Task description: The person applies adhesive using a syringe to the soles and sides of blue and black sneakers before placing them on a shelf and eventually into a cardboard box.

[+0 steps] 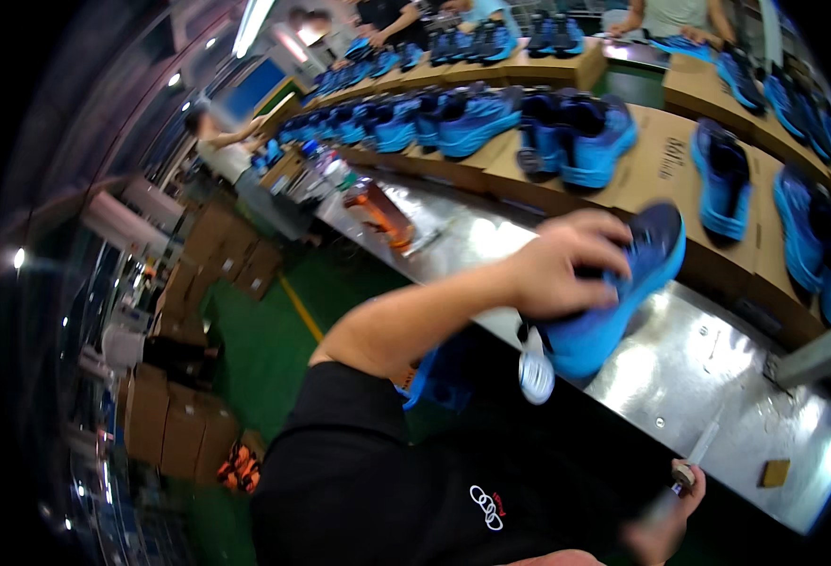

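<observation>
So the shoe [634, 288] is held in the left hand [566, 269], fingers bent over the upper and closed on it around the opening. Where exactly the thumb is pressed can't be told. It's gripped from above, probably so the bright blue sole is left uncovered along the side, with what looks like the toe pointed away from the body. The shoe is held over the near edge of the bench [642, 382]; whether any of it is touching the metal can't be made out. A pale oval piece [536, 377] is seen just below that grip, by the heel end.

Down and to the right of it, a slim tool [683, 477] is pinched in the right hand [665, 528], pale tip up and clear of the fingers, likely so the tip is kept off the skin. That hand's a bit blurred. A small yellowish block [774, 474] is left on the bench, right of the tool.

Beyond the left grip, more shoes [604, 141] are lined up on cartons [656, 156], presumably so they can be reached easily. A bottle [377, 212] is parked off to its left.
</observation>
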`<action>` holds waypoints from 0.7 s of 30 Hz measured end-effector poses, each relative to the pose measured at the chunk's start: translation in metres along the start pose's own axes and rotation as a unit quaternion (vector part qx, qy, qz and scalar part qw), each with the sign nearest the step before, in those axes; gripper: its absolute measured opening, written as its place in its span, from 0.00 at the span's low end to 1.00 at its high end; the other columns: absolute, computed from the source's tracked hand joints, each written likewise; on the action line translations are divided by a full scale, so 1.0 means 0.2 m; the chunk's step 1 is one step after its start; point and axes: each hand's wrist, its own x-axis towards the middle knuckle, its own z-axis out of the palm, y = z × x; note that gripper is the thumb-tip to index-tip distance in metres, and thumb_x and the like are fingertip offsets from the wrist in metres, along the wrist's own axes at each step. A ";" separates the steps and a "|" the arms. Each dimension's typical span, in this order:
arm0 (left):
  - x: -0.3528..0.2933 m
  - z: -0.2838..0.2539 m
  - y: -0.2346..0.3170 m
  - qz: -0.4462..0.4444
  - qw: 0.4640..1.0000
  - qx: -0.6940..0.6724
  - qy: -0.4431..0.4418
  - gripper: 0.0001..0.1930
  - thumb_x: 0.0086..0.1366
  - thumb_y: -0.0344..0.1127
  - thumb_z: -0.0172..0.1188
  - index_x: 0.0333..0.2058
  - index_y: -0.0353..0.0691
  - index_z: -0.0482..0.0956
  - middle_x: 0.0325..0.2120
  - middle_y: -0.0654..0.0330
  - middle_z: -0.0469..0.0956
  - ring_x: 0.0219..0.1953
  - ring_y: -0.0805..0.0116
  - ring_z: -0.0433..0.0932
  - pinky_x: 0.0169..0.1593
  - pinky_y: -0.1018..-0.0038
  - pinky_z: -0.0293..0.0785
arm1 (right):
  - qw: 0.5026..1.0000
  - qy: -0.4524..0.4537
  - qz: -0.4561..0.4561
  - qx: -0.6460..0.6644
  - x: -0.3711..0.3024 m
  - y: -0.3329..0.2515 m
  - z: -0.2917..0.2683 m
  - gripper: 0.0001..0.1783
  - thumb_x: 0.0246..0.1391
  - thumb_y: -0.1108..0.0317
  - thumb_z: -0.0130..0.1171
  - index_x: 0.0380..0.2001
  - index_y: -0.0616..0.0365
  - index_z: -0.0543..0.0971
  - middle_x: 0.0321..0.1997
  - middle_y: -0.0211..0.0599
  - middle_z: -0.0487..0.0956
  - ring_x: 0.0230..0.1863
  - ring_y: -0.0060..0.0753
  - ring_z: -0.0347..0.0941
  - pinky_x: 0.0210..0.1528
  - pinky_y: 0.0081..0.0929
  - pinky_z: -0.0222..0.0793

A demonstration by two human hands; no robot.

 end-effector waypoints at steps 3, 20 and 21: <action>-0.18 0.15 0.03 -0.216 0.972 -0.020 -0.088 0.14 0.51 0.41 0.68 0.37 0.47 0.84 0.53 0.56 0.73 0.54 0.55 0.71 0.54 0.63 0.69 | 0.996 -0.008 0.087 -0.010 -0.01 0.09 -0.02 0.49 0.32 0.68 0.57 0.64 0.61 0.55 0.56 0.43 0.66 0.51 0.38 0.65 0.57 0.28 0.56; 0.06 0.14 0.02 0.259 0.916 0.148 -0.267 0.21 0.46 0.28 0.61 0.42 0.39 0.70 0.37 0.55 0.71 0.48 0.54 0.71 0.55 0.58 0.67 | 0.962 0.039 0.266 -0.045 0.08 -0.20 -0.01 0.73 0.28 0.30 0.71 0.67 0.68 0.49 0.55 0.41 0.65 0.56 0.33 0.61 0.61 0.29 0.54; -0.01 0.16 0.03 0.278 0.928 0.137 -0.206 0.20 0.47 0.29 0.60 0.41 0.39 0.70 0.35 0.55 0.71 0.45 0.55 0.72 0.55 0.56 0.67 | 0.966 0.042 0.247 -0.059 0.06 -0.22 0.00 0.73 0.27 0.30 0.71 0.66 0.68 0.49 0.54 0.40 0.66 0.54 0.31 0.62 0.59 0.28 0.56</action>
